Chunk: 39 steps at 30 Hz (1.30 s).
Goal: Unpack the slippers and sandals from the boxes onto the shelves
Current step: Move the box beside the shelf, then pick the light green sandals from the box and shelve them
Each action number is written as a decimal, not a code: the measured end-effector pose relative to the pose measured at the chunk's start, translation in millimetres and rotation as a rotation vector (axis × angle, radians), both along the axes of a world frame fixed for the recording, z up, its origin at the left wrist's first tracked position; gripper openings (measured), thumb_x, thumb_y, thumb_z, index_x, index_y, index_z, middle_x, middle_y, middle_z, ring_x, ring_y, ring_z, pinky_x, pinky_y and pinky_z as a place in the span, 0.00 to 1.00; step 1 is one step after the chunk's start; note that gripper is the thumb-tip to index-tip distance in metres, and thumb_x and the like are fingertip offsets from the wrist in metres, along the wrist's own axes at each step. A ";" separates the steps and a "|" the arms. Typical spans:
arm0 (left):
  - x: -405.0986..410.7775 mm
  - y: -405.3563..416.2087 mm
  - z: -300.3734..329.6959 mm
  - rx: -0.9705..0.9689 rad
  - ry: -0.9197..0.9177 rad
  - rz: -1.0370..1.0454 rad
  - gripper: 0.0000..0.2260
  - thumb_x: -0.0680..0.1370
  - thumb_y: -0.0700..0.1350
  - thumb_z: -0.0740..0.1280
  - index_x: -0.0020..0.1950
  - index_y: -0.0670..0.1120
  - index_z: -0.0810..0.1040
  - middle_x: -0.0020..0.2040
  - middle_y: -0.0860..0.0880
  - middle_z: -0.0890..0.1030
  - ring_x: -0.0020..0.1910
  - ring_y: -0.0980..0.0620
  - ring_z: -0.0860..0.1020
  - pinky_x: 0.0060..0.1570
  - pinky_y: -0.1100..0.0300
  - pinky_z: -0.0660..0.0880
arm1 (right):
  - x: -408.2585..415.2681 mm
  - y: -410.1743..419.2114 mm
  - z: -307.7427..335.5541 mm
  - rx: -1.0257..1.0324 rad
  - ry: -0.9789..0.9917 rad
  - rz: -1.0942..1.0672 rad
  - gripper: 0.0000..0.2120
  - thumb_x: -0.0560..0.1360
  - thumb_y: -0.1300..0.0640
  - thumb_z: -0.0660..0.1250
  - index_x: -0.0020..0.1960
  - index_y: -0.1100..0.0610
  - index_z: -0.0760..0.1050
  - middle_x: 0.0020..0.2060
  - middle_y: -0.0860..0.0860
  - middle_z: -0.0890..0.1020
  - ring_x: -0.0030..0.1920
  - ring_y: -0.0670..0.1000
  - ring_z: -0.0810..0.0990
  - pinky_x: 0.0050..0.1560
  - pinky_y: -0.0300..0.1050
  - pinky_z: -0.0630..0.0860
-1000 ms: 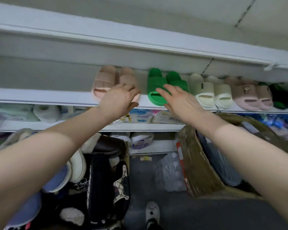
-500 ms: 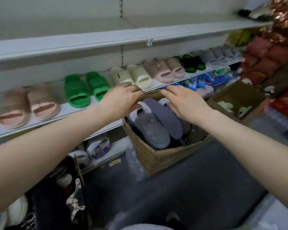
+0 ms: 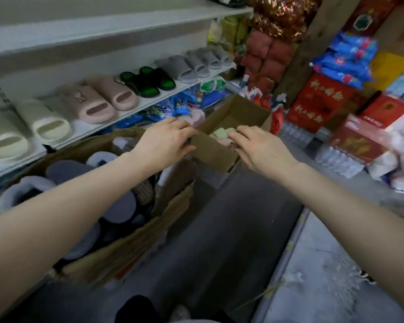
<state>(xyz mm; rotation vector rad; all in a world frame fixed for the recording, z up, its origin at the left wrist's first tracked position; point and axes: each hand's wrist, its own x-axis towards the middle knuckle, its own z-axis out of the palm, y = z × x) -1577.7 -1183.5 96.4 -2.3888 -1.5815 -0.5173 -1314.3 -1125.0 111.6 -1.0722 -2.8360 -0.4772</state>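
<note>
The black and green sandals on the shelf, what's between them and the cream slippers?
In the head view, a pair of pink slippers sits between the black and green sandals and the cream slippers on the same shelf.

Light: soft, even, indoor; faint shadows.
Blur: motion smear at right edge.
Edges: wide-angle bending of shelves (image 3: 117,26).
</note>
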 end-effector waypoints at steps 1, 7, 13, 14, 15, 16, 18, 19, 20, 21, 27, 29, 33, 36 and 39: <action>11.2 15.0 -2.7 -0.013 -0.012 -0.009 0.16 0.74 0.51 0.71 0.59 0.46 0.80 0.52 0.45 0.81 0.51 0.42 0.78 0.51 0.50 0.76 | 12.5 9.9 -1.2 -0.012 0.011 -0.020 0.21 0.77 0.57 0.67 0.69 0.59 0.72 0.61 0.60 0.78 0.56 0.61 0.79 0.50 0.55 0.81; 53.5 105.2 -25.4 -0.099 -0.090 -0.035 0.16 0.75 0.52 0.69 0.61 0.47 0.79 0.55 0.46 0.80 0.54 0.42 0.77 0.51 0.48 0.77 | 60.2 75.5 -17.7 -0.072 0.038 -0.124 0.23 0.77 0.52 0.57 0.70 0.59 0.72 0.62 0.59 0.78 0.58 0.61 0.78 0.51 0.56 0.81; 71.3 210.9 -55.8 -0.143 -0.135 -0.028 0.16 0.75 0.51 0.69 0.60 0.47 0.80 0.54 0.46 0.80 0.54 0.44 0.77 0.50 0.50 0.77 | 83.1 180.9 -50.1 -0.119 0.004 -0.179 0.23 0.78 0.55 0.65 0.72 0.57 0.70 0.64 0.58 0.76 0.60 0.61 0.77 0.52 0.56 0.81; 72.7 231.4 -60.6 -0.163 -0.147 -0.024 0.16 0.75 0.51 0.69 0.60 0.47 0.80 0.55 0.46 0.80 0.54 0.45 0.77 0.51 0.51 0.76 | 83.5 200.8 -53.6 -0.130 0.002 -0.187 0.23 0.77 0.55 0.66 0.72 0.57 0.70 0.64 0.58 0.76 0.60 0.61 0.78 0.52 0.56 0.81; 73.8 251.1 -65.7 -0.185 -0.171 -0.018 0.16 0.75 0.50 0.69 0.61 0.47 0.79 0.55 0.46 0.80 0.55 0.46 0.77 0.52 0.52 0.75 | 82.6 220.5 -56.7 -0.142 -0.004 -0.189 0.23 0.77 0.55 0.66 0.72 0.57 0.70 0.64 0.58 0.76 0.60 0.60 0.78 0.52 0.55 0.81; 74.0 269.6 -71.0 -0.204 -0.199 -0.012 0.15 0.75 0.50 0.69 0.61 0.47 0.79 0.56 0.47 0.80 0.55 0.47 0.77 0.53 0.53 0.75 | 81.4 240.1 -59.2 -0.155 -0.016 -0.183 0.23 0.78 0.55 0.66 0.72 0.57 0.70 0.65 0.58 0.76 0.61 0.60 0.77 0.53 0.55 0.81; 73.6 305.3 -80.7 -0.221 -0.216 0.010 0.15 0.76 0.51 0.68 0.61 0.50 0.79 0.56 0.49 0.79 0.56 0.50 0.76 0.54 0.55 0.74 | 80.5 278.8 -64.7 -0.189 -0.046 -0.165 0.24 0.78 0.55 0.65 0.72 0.56 0.69 0.66 0.58 0.75 0.62 0.59 0.77 0.54 0.55 0.80; 73.2 323.3 -84.5 -0.220 -0.204 0.019 0.15 0.76 0.52 0.68 0.62 0.51 0.78 0.57 0.51 0.79 0.56 0.51 0.76 0.53 0.57 0.74 | 80.3 298.4 -67.4 -0.195 -0.052 -0.156 0.23 0.77 0.55 0.66 0.72 0.57 0.70 0.65 0.58 0.76 0.62 0.59 0.77 0.54 0.55 0.80; 72.7 339.5 -88.2 -0.222 -0.202 0.028 0.15 0.77 0.52 0.67 0.62 0.51 0.78 0.57 0.51 0.79 0.57 0.51 0.75 0.52 0.57 0.72 | 79.9 318.1 -70.4 -0.201 -0.048 -0.146 0.23 0.77 0.56 0.66 0.71 0.57 0.71 0.65 0.59 0.76 0.61 0.60 0.77 0.53 0.56 0.81; 72.6 354.3 -92.0 -0.231 -0.202 0.037 0.15 0.77 0.53 0.67 0.62 0.51 0.78 0.57 0.50 0.79 0.57 0.50 0.75 0.51 0.58 0.71 | 79.7 336.9 -74.4 -0.207 -0.040 -0.136 0.23 0.77 0.57 0.67 0.70 0.58 0.72 0.64 0.59 0.77 0.60 0.61 0.78 0.52 0.56 0.81; 83.5 429.6 -119.6 -0.316 -0.220 0.114 0.14 0.75 0.49 0.70 0.60 0.50 0.79 0.57 0.49 0.80 0.55 0.48 0.76 0.49 0.55 0.74 | 86.6 442.5 -109.8 -0.277 -0.071 -0.086 0.21 0.74 0.59 0.70 0.66 0.60 0.75 0.56 0.60 0.79 0.52 0.63 0.79 0.42 0.56 0.82; 88.6 450.5 -135.5 -0.331 -0.242 0.184 0.14 0.75 0.49 0.70 0.60 0.51 0.80 0.57 0.49 0.80 0.55 0.49 0.77 0.48 0.56 0.74 | 89.1 481.7 -128.1 -0.310 -0.086 -0.076 0.23 0.75 0.58 0.69 0.69 0.59 0.73 0.59 0.61 0.78 0.52 0.64 0.79 0.42 0.57 0.81; 106.8 489.5 -179.4 -0.430 -0.330 0.355 0.14 0.76 0.49 0.68 0.61 0.50 0.79 0.60 0.48 0.79 0.58 0.48 0.77 0.54 0.54 0.74 | 89.9 559.2 -171.5 -0.460 -0.082 0.007 0.22 0.79 0.57 0.65 0.72 0.58 0.70 0.66 0.60 0.75 0.60 0.64 0.76 0.55 0.58 0.78; 128.5 509.7 -221.1 -0.522 -0.436 0.510 0.13 0.75 0.48 0.68 0.60 0.51 0.79 0.59 0.47 0.80 0.57 0.45 0.78 0.56 0.50 0.75 | 93.2 617.4 -207.5 -0.540 -0.081 0.084 0.21 0.79 0.56 0.65 0.71 0.56 0.71 0.64 0.57 0.76 0.60 0.61 0.77 0.55 0.53 0.78; 156.7 522.8 -256.2 -0.612 -0.516 0.653 0.13 0.76 0.48 0.68 0.60 0.50 0.78 0.58 0.47 0.79 0.55 0.45 0.77 0.52 0.50 0.76 | 97.6 667.2 -239.6 -0.611 -0.124 0.119 0.22 0.79 0.54 0.64 0.72 0.53 0.69 0.64 0.54 0.76 0.58 0.56 0.77 0.54 0.52 0.78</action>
